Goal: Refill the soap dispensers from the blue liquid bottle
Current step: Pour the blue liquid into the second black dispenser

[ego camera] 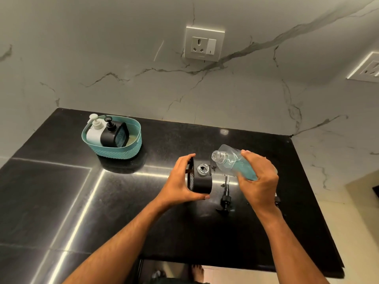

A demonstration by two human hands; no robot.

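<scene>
marble-veined wall panels rise behind the black bench (61, 201), and i see a teal basket (114, 148) near its far left holding a white dispenser (94, 133) and a black dispenser (109, 133). my left hand (180, 181) has its fingers clamped on an uncapped black soap dispenser (202, 180) standing mid-bench. my right hand (257, 181) grips the blue liquid bottle (231, 162), tilted, its open mouth just beside the dispenser's neck. a black pump head (225, 198) lies on the bench between my hands.
</scene>
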